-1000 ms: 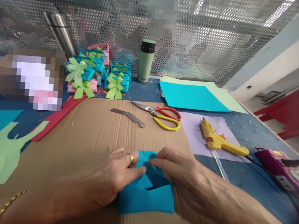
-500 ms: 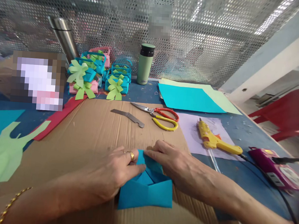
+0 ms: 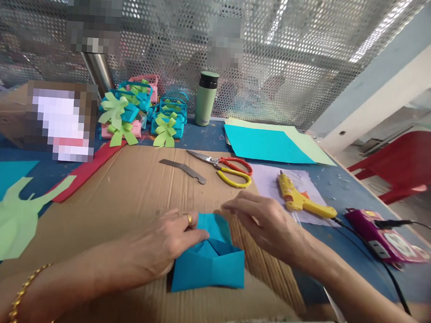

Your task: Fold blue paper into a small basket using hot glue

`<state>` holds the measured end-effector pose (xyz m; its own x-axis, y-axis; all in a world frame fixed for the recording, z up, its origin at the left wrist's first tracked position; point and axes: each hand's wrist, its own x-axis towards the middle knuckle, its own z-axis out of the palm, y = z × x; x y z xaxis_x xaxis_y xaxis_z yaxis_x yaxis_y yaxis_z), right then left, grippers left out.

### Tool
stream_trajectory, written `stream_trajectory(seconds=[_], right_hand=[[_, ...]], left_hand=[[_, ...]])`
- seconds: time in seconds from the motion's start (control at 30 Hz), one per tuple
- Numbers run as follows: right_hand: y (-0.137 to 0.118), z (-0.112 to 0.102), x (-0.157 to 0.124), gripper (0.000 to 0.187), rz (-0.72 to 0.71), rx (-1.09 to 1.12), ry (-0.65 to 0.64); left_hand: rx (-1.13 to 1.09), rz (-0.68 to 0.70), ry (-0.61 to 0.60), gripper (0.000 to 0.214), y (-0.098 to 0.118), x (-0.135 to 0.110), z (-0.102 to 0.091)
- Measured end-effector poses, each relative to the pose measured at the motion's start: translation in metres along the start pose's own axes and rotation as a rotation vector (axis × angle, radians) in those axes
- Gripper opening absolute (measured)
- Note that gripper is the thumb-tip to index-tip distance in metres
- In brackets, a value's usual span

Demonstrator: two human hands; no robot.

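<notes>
A folded blue paper piece lies on the cardboard sheet, its front panel standing up and its back flap spread flat. My left hand grips its left side, thumb over the inner folds and fingers at the left edge of the flap; some fingertips are hidden. Just right of the flap, apart from the paper, my right hand hovers with fingers stretched out and nothing in them. Scissors with red and yellow handles and a grey blade lie beyond the hands.
A yellow glue gun rests on lilac paper at right, its cord near a purple power strip. Blue sheets, a green tumbler and small paper baskets stand behind. Green paper cut-outs lie at left.
My right hand has let go of the paper's back flap and moved up and right, uncovering it. My left hand stays on the paper. The view has shifted slightly.
</notes>
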<state>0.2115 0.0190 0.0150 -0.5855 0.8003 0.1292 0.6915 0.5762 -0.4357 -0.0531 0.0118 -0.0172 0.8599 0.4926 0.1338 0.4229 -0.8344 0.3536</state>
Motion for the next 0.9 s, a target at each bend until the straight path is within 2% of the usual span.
stream_trajectory(seconds=[0.07, 0.17, 0.3, 0.37, 0.5, 0.63, 0.7, 0.8, 0.9], right_hand=[[-0.003, 0.000, 0.001, 0.029, 0.118, -0.070, 0.028], [-0.016, 0.001, 0.005, 0.026, 0.218, -0.143, -0.038], [-0.030, 0.006, 0.010, 0.016, 0.287, -0.195, -0.054], [-0.031, 0.009, 0.011, 0.013, 0.308, -0.200, -0.063], [-0.026, 0.014, 0.015, 0.021, 0.349, -0.111, -0.083], [-0.024, 0.012, 0.021, 0.008, 0.417, 0.045, -0.182], [-0.025, 0.010, 0.023, 0.006, 0.403, 0.071, -0.191], [-0.025, 0.008, 0.022, 0.014, 0.341, 0.121, -0.142], [-0.024, 0.006, 0.017, 0.019, 0.274, 0.216, -0.050]], left_hand=[[-0.041, -0.008, 0.009, 0.045, 0.000, -0.001, -0.001], [-0.167, -0.067, 0.056, 0.042, -0.001, 0.001, -0.006], [-0.198, -0.289, 0.220, 0.030, -0.005, 0.005, -0.015], [-0.168, -0.348, 0.197, 0.027, -0.008, 0.005, -0.017], [-0.150, -0.341, 0.072, 0.033, -0.009, 0.004, -0.015], [-0.158, -0.321, 0.103, 0.031, -0.006, 0.002, -0.011], [-0.157, -0.316, 0.135, 0.033, -0.006, 0.001, -0.008], [-0.176, -0.348, 0.212, 0.050, -0.008, 0.000, -0.005], [-0.341, -0.417, 0.302, 0.069, -0.012, 0.002, -0.004]])
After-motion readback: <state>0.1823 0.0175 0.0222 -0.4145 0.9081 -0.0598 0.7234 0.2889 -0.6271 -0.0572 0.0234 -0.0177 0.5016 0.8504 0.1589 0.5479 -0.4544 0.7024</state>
